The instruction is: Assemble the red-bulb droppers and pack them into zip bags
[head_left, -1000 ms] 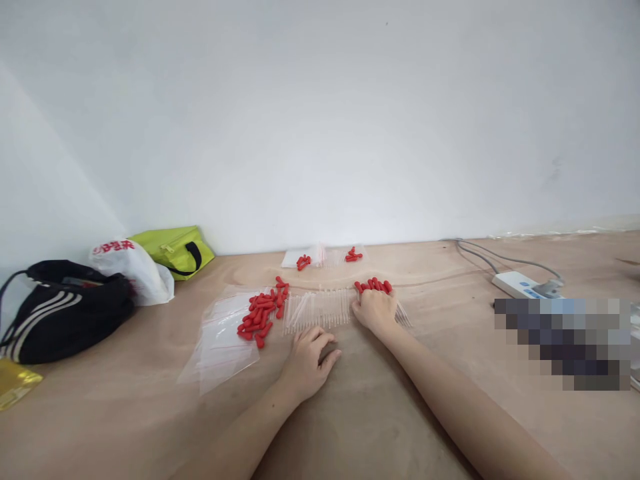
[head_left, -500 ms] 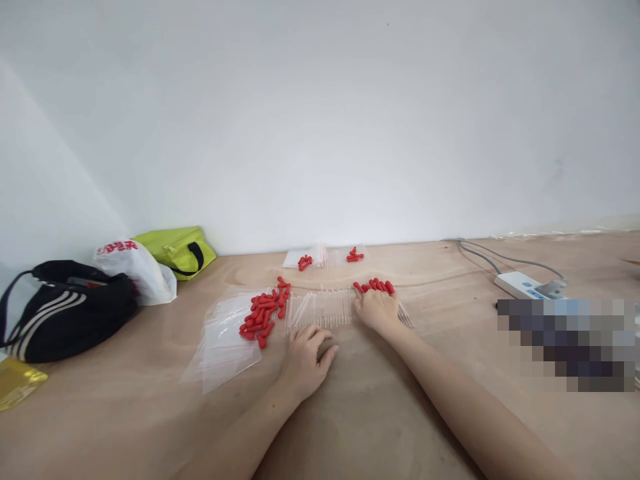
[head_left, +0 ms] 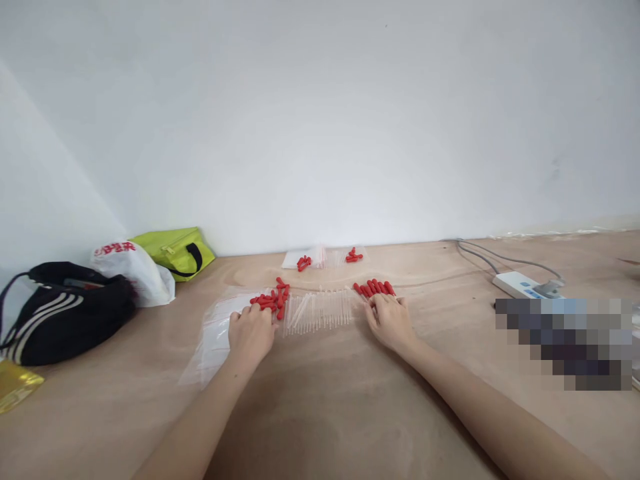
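My left hand (head_left: 253, 335) reaches over a loose pile of red rubber bulbs (head_left: 264, 302), its fingertips hidden behind the knuckles, so its hold is unclear. To the right lies a row of clear thin dropper tubes (head_left: 320, 310), side by side on the table. My right hand (head_left: 391, 321) rests with curled, closed fingers just below a neat row of red-bulbed droppers (head_left: 373, 287). Whatever those fingers hold is hidden. Clear zip bags (head_left: 215, 343) lie spread under and beside the left pile.
At the back, further clear bags (head_left: 330, 259) lie with small groups of red bulbs. Along the left stand a black drawstring bag (head_left: 70, 320), a white plastic bag (head_left: 143, 280) and a lime-green bag (head_left: 175, 247). A power strip (head_left: 517, 285) with grey cables sits right, beside a blurred-out patch.
My left hand has moved left and forward from below the clear tubes onto the red bulb pile. My right hand has drawn back slightly, showing more of the red row.
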Demonstrator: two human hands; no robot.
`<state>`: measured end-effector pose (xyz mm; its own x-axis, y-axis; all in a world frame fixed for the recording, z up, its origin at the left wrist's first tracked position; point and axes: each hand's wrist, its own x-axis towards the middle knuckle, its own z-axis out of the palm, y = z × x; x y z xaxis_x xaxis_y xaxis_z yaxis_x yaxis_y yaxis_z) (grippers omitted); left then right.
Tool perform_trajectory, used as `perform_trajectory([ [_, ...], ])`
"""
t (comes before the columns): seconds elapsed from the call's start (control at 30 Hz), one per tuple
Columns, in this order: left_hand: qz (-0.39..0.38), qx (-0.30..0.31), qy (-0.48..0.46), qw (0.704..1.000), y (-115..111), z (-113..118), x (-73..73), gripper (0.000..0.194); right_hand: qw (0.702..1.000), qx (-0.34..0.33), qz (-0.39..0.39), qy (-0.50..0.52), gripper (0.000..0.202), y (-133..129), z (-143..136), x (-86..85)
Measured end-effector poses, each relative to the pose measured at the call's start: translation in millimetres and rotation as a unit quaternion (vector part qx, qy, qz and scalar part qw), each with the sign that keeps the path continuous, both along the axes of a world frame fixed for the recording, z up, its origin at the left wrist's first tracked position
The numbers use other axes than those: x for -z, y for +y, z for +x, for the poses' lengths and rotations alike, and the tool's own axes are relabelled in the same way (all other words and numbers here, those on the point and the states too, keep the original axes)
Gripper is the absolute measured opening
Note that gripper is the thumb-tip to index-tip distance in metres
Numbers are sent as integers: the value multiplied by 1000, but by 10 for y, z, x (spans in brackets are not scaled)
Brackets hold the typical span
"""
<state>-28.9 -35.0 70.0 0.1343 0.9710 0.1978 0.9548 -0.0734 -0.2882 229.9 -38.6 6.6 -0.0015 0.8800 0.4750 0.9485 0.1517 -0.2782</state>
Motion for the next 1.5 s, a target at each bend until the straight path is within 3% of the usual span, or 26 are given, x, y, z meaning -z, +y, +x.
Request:
perform_trajectory([
  [0.17,-1,2,38,999,-22,42,61,20,985,-168,37,-31,24,-331,152,74],
  [0.33,3,5,42,999,-54,82,42,31,975,-220,-9,-16,15,-481,219,27],
  [0.47,14,19,29,999,-139,182,-57,29,973,-230,-33,9,13,-472,165,-22],
  [0.57,3,91,-28,995,-271,359,-93,22,973,-218,-64,36,21,-455,103,-37],
  [0.7,-75,218,-112,967,-445,595,12,16,971,-214,-98,30,15,-445,52,-17],
  [0.8,-95,262,-135,951,-490,662,142,12,976,-197,-93,17,12,-449,44,19],
  [1.0,-98,273,-201,936,-425,627,283,4,983,-175,-52,29,10,-466,55,74],
  [1.13,-78,282,-225,930,-402,629,356,9,977,-197,-33,79,12,-472,50,95],
  [1.33,-46,317,-391,863,-385,632,552,6,966,-231,-22,110,12,-489,24,124],
  [1.5,-34,346,-430,833,-359,611,629,12,967,-232,-15,109,12,-501,18,113],
])
